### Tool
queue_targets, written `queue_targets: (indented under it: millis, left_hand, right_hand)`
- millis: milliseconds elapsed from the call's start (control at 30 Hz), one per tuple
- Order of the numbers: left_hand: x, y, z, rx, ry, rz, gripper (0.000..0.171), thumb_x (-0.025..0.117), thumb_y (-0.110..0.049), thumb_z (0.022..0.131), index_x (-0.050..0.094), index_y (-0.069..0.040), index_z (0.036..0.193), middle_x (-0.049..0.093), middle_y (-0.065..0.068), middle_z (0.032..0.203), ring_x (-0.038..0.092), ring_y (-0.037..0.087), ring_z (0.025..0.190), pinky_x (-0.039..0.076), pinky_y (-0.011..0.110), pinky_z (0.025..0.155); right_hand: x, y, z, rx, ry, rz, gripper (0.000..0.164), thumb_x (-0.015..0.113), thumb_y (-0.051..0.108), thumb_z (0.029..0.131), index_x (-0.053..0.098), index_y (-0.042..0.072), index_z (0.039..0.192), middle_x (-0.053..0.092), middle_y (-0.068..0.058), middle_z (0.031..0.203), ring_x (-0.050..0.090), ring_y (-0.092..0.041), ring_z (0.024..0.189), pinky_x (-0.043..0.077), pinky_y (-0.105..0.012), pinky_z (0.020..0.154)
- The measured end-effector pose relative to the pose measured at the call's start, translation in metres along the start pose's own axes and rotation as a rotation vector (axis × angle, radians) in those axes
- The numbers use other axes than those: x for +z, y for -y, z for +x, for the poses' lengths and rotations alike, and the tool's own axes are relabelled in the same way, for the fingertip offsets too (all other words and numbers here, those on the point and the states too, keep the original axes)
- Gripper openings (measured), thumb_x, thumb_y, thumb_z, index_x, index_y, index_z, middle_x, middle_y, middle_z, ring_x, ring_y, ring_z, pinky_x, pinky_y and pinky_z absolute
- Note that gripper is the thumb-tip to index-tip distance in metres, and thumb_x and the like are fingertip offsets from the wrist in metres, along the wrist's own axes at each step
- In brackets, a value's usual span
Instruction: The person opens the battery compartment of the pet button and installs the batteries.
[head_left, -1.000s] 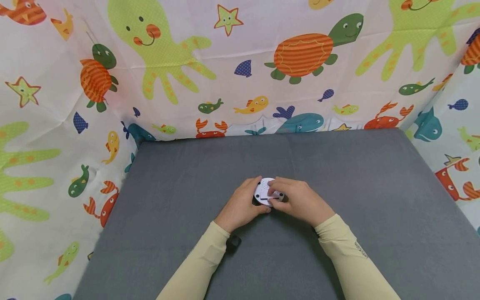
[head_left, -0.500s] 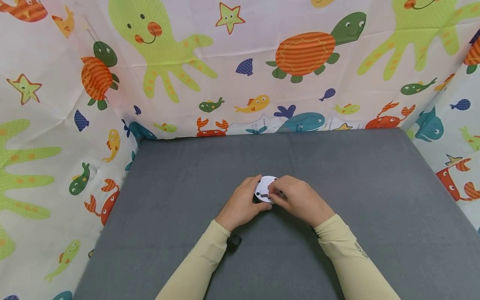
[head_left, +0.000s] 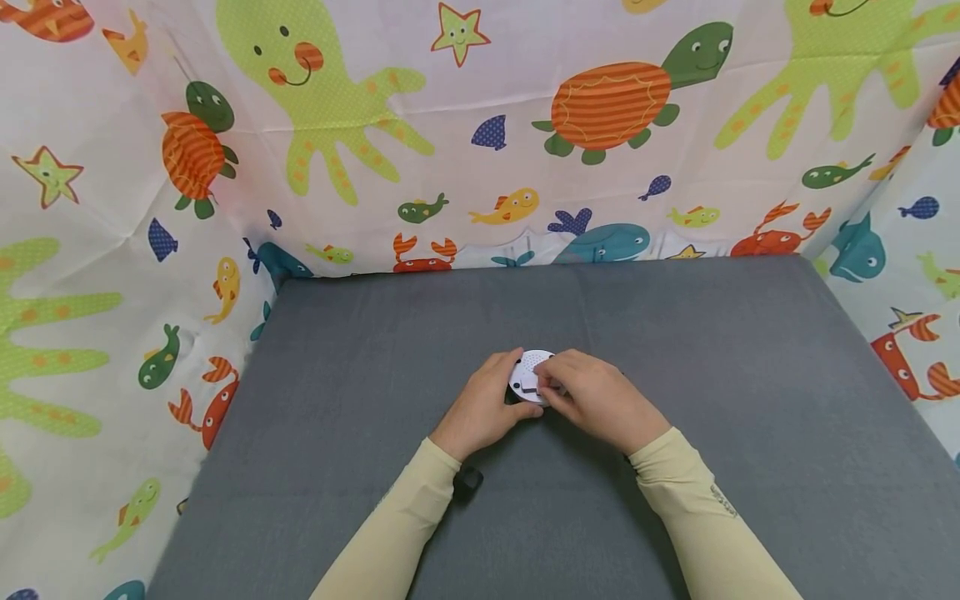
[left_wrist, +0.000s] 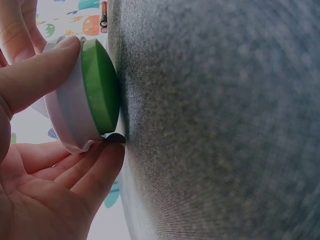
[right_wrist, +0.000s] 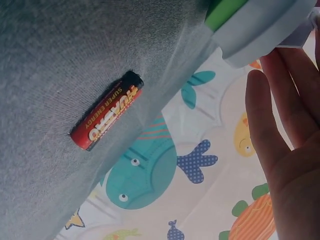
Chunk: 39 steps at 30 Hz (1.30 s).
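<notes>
- Change: over the past second, the right hand (head_left: 598,393) had drawn its spread fingertips together on the device (head_left: 529,362).
- Sheet (head_left: 510,50): white, sea-creature print; hung at left, behind and at right.
- Table (head_left: 360,375): grey, beneath both hands.
- Left sleeve (head_left: 390,521): pale yellow, to the wrist; black block (head_left: 469,481) at its inner side.
- Left hand (head_left: 483,408): held the device by its rim, thumb on the near side, fingers on the far side.
- Device: round, white above and green below, dotted face up; lay between the hands, low over the table, contact not certain.
- Flap (head_left: 528,383): white, on the device's face; right thumb and forefinger pinched its right end, narrow grip.
- Right sleeve (head_left: 705,517): pale yellow, dark lettering.
- Battery (right_wrist: 107,111): red and black, lying on the table, apart from the device.
</notes>
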<state>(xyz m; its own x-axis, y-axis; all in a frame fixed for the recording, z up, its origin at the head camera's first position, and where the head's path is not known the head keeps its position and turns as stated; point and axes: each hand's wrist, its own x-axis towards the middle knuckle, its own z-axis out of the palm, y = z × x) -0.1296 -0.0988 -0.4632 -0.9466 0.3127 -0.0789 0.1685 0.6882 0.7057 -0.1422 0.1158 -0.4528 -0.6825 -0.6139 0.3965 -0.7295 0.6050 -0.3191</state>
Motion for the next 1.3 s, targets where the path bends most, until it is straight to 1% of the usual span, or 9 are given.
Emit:
queue_targets:
  millis: [267,333,467,567,700,800,1000,1100,1300]
  left_hand:
    - [0.001,-0.001,0.000,-0.001,0.000,-0.008,0.091,0.087,-0.030,0.094,0.038,-0.008,0.168,0.050,0.010,0.165,0.055,0.028,0.147,0.047,0.046,0.123]
    - [0.001,-0.001,0.000,-0.008,-0.004,-0.002,0.092,0.088,-0.031,0.094,0.039,-0.008,0.168,0.050,0.010,0.165,0.055,0.027,0.147,0.047,0.046,0.123]
    - [0.001,-0.001,0.001,-0.016,-0.006,0.010,0.092,0.088,-0.032,0.093,0.039,-0.009,0.168,0.050,0.009,0.165,0.054,0.027,0.148,0.046,0.047,0.124]
    - [0.001,-0.002,0.002,-0.023,-0.006,0.008,0.092,0.088,-0.031,0.093,0.039,-0.010,0.168,0.050,0.009,0.166,0.053,0.027,0.148,0.045,0.047,0.125]
    - [0.001,-0.003,0.002,-0.030,-0.006,0.000,0.092,0.088,-0.031,0.093,0.039,-0.010,0.168,0.050,0.009,0.165,0.054,0.027,0.147,0.045,0.047,0.125]
    - [0.001,-0.001,0.001,-0.034,-0.002,-0.004,0.092,0.088,-0.032,0.094,0.038,-0.010,0.168,0.049,0.008,0.166,0.053,0.026,0.148,0.045,0.047,0.125]
    - [0.004,0.001,0.002,-0.047,0.008,0.002,0.093,0.087,-0.035,0.094,0.037,-0.012,0.169,0.049,0.006,0.166,0.050,0.025,0.151,0.044,0.046,0.126]
    - [0.003,0.001,0.001,-0.051,0.015,0.006,0.093,0.086,-0.036,0.095,0.036,-0.014,0.170,0.048,0.004,0.167,0.049,0.024,0.152,0.044,0.046,0.126]
    - [0.005,0.001,0.001,-0.039,0.015,0.011,0.093,0.086,-0.037,0.095,0.036,-0.014,0.170,0.047,0.004,0.167,0.049,0.024,0.153,0.043,0.046,0.126]
  right_hand:
    - [-0.009,-0.004,-0.003,0.093,0.039,0.028,0.009,0.083,0.014,0.095,0.074,0.016,0.099,0.071,0.003,0.096,0.065,-0.014,0.089,0.060,-0.037,0.080]
    - [-0.010,-0.006,-0.003,0.118,0.048,0.050,0.010,0.083,0.014,0.095,0.074,0.018,0.098,0.072,0.003,0.098,0.066,-0.016,0.092,0.060,-0.038,0.081]
    - [-0.012,-0.008,-0.003,0.153,0.076,0.081,0.013,0.082,0.015,0.096,0.071,0.022,0.093,0.075,0.001,0.112,0.067,-0.017,0.105,0.061,-0.039,0.089]
    - [-0.012,-0.009,-0.003,0.170,0.089,0.092,0.014,0.081,0.016,0.096,0.070,0.023,0.092,0.076,0.000,0.117,0.068,-0.018,0.109,0.062,-0.041,0.092]
    - [-0.015,-0.010,-0.005,0.179,0.080,0.106,0.012,0.081,0.015,0.096,0.071,0.021,0.097,0.074,0.001,0.111,0.067,-0.017,0.105,0.062,-0.042,0.091]
    - [-0.020,-0.013,-0.009,0.192,0.073,0.114,0.012,0.081,0.013,0.096,0.072,0.020,0.098,0.074,0.001,0.111,0.066,-0.017,0.103,0.061,-0.042,0.090]
    - [-0.035,-0.036,-0.036,0.278,0.076,0.080,0.016,0.082,0.012,0.095,0.077,0.017,0.110,0.076,0.001,0.108,0.069,-0.018,0.098,0.062,-0.045,0.087]
    - [-0.043,-0.051,-0.055,0.348,0.093,0.046,0.019,0.082,0.012,0.095,0.077,0.016,0.113,0.077,0.000,0.107,0.070,-0.020,0.100,0.062,-0.048,0.090]
    - [-0.056,-0.074,-0.085,0.473,0.129,0.031,0.020,0.081,0.011,0.096,0.076,0.015,0.115,0.077,-0.008,0.116,0.070,-0.031,0.110,0.059,-0.058,0.098]
